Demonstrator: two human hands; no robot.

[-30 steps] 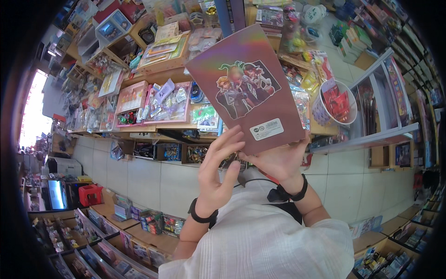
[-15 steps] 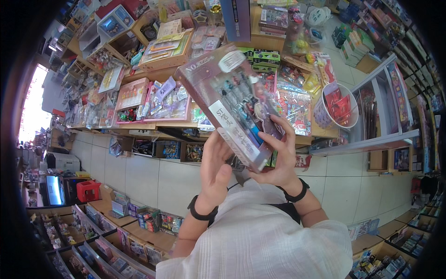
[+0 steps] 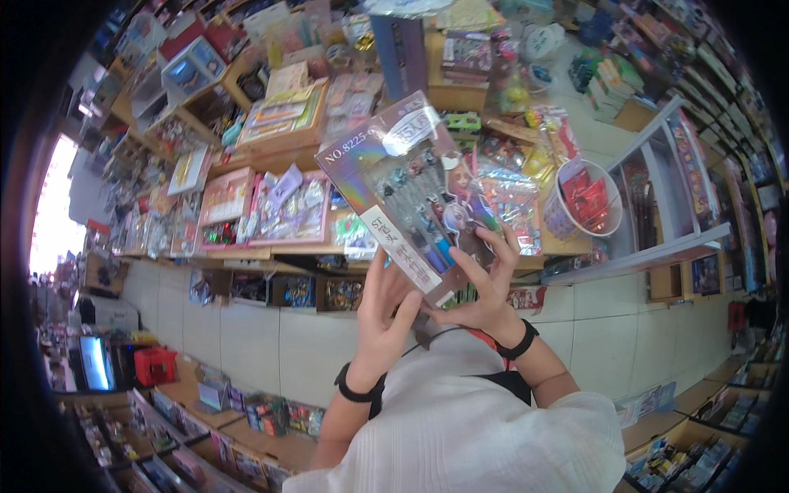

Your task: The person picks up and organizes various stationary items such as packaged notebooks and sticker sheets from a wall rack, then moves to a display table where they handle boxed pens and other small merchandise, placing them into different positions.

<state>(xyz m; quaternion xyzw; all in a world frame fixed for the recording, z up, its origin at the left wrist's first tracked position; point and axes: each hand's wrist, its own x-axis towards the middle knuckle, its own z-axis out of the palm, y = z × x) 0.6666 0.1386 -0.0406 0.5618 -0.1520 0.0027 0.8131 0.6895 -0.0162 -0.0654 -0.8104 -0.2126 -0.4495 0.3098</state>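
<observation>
A pen box (image 3: pixel 403 197), shiny and purple-brown, is tilted in front of me, its front turned up. Inside are several pens with figure tops, beside a printed cartoon girl, and a white handwritten label runs along its lower left side. My right hand (image 3: pixel 485 287) grips the lower right edge, fingers spread over the front and thumb by the bottom corner. Against the lower left edge rests my left hand (image 3: pixel 385 320), its fingers partly behind the box and its thumb near the bottom corner. A black band circles each wrist.
Beyond the box stands a wooden display table (image 3: pixel 353 251) crowded with packaged goods, including a pink tray (image 3: pixel 288 240) of small packets. A white bucket (image 3: pixel 559 205) holds red packets. To the right is a grey shelf rack (image 3: pixel 682 238); low shelves with bins (image 3: pixel 246 468) lie behind me.
The pen box has turned so its front faces up more squarely, and the glare on its lower part has faded. My left thumb has come closer to its bottom corner.
</observation>
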